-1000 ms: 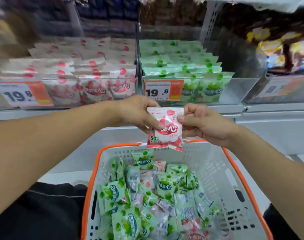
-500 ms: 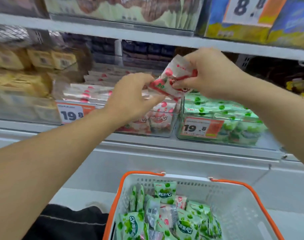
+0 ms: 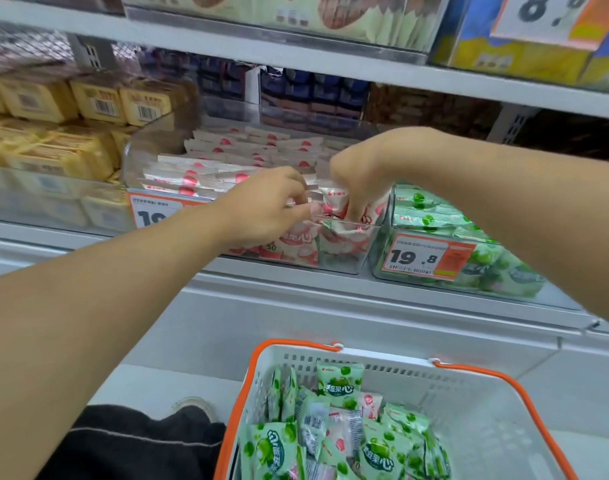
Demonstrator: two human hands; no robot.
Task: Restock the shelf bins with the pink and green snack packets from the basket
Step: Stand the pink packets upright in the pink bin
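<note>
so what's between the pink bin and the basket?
Head view: only the white shelf front lies between the pink bin and the basket.

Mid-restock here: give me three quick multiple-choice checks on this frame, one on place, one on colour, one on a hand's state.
1. Where are both hands working?
A. pink-packet bin
B. green-packet bin
C. basket

2. Which colour are most packets in the basket?
A. pink
B. green
C. yellow

3. What is the right hand doing?
A. hanging idle
B. gripping the basket handle
C. fingers down in the bin among packets

Key: 1 A, left hand and right hand meet over the pink-packet bin. 2 B, the basket holds mainly green packets. 3 C, its fingers dip among pink packets.
</note>
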